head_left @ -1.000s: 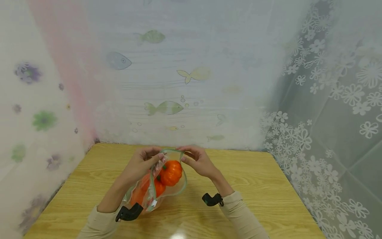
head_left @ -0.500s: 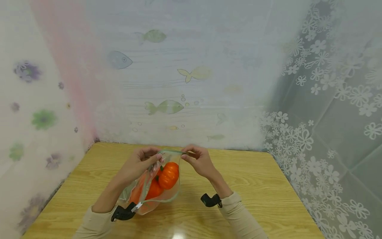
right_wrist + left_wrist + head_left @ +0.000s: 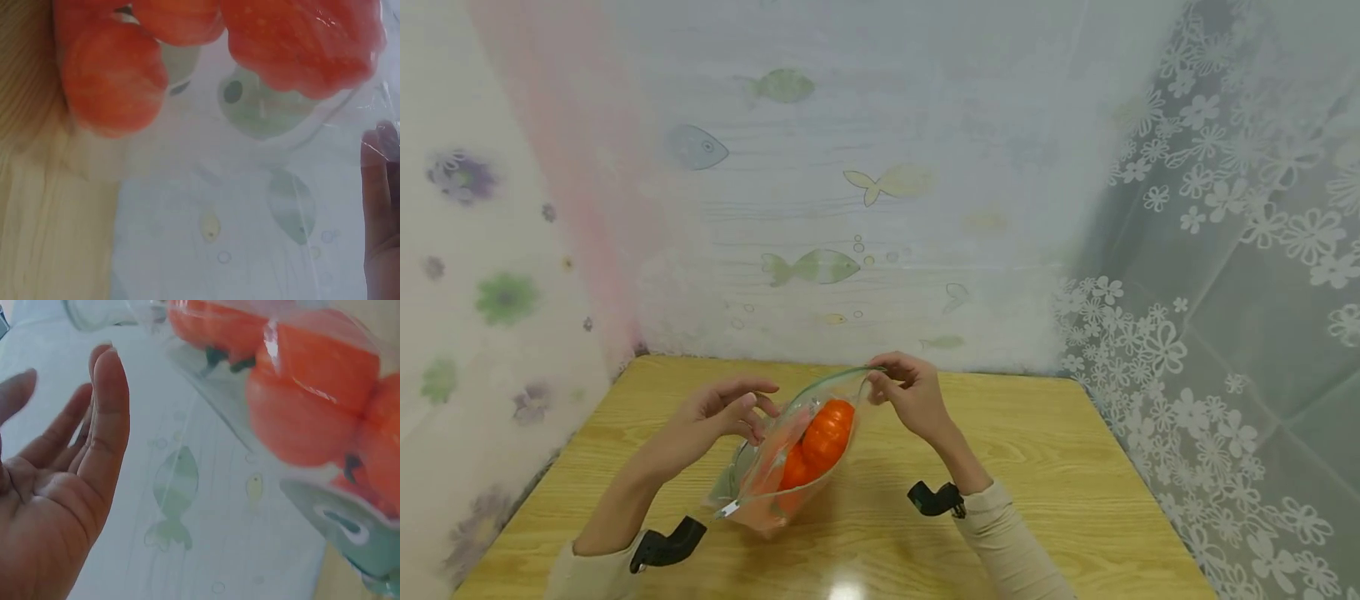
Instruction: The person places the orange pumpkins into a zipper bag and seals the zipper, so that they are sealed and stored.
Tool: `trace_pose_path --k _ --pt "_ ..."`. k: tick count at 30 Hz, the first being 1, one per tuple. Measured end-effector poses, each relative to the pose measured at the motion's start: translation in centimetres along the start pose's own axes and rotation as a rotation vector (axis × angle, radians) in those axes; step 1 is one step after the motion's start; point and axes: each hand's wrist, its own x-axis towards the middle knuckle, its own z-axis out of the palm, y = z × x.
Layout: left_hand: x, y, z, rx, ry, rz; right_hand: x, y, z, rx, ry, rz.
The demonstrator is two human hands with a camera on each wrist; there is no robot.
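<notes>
A clear zip bag [image 3: 765, 517] with a green rim and a white slider [image 3: 728, 508] stands tilted on the table. Inside are several small orange pumpkins [image 3: 830, 435], some with green stems, as the left wrist view shows. My right hand [image 3: 917, 400] pinches the bag's far right corner between thumb and fingers. My left hand [image 3: 711, 429] hovers just left of the bag, fingers loosely bent and holding nothing. In the left wrist view, a gap separates that hand [image 3: 69, 481] from the bag. Only part of the right hand [image 3: 380, 212] shows in the right wrist view.
The bag stands on a light wooden table [image 3: 1015, 467]. Behind it hangs a pale curtain [image 3: 880, 233] printed with fish, and flowered sheets [image 3: 1262, 400] close off both sides. Black wrist cameras [image 3: 934, 498] sit on both forearms.
My left hand has let go of the bag and drawn back to the left. The right hand keeps its pinch, slightly higher. The bag's rim has tilted, and the slider end has swung left.
</notes>
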Motion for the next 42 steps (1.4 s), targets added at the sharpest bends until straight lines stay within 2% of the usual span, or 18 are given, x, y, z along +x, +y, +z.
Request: trace_pose_path --k 4,8,11,13,16,18,22,25,27,30,32,34,36,39,42 --pt "-1.4 -0.4 -0.4 -0.058 -0.069 0.076 0.2 -1.7 -0.2 0.0 0.05 0.037" --pt "-2.2 -0.9 -0.2 -0.118 -0.16 0.176 0.3 -0.8 -0.7 -0.001 0.112 0.048" --pt "-2.5 -0.9 0.6 -0.113 -0.168 0.2 0.3 0.1 -1.0 -0.019 0.159 0.017" --pt "-2.6 -0.6 1.3 -0.054 -0.116 0.171 0.5 0.0 -1.2 -0.032 0.191 -0.008" --pt "-2.5 -0.4 2.2 0.037 0.009 0.134 0.7 0.0 -1.5 -0.028 0.232 -0.052" --pt "-2.3 -0.4 2.4 0.045 0.084 0.125 0.8 0.1 -1.8 -0.012 0.253 -0.073" --pt "-1.6 -0.4 2.3 0.041 0.216 0.177 0.8 0.1 -2.5 0.019 0.279 -0.094" --pt "-0.7 -0.1 2.0 0.071 0.323 0.227 0.8 -0.1 -3.1 0.024 0.303 -0.116" --pt "0.0 0.4 1.8 0.095 0.413 0.238 0.9 -0.3 -3.5 0.022 0.322 -0.14" --pt "0.1 2.9 3.7 0.168 0.581 0.235 0.2 -2.2 -4.8 0.049 0.315 -0.177" --pt "0.8 3.2 3.4 0.185 0.656 0.219 0.3 -2.5 -4.9 0.042 0.323 -0.195" --pt "1.4 3.2 3.0 0.171 0.707 0.205 0.3 -2.7 -4.9 0.041 0.322 -0.193" --pt "1.8 2.8 2.8 0.115 0.729 0.185 0.2 -2.8 -4.8 0.048 0.317 -0.158" --pt "2.1 1.8 2.6 0.015 0.741 0.163 -0.3 -2.6 -4.8 0.063 0.284 -0.056" --pt "2.1 0.8 2.5 -0.06 0.743 0.136 -0.9 -2.6 -4.9 0.107 0.215 0.043"
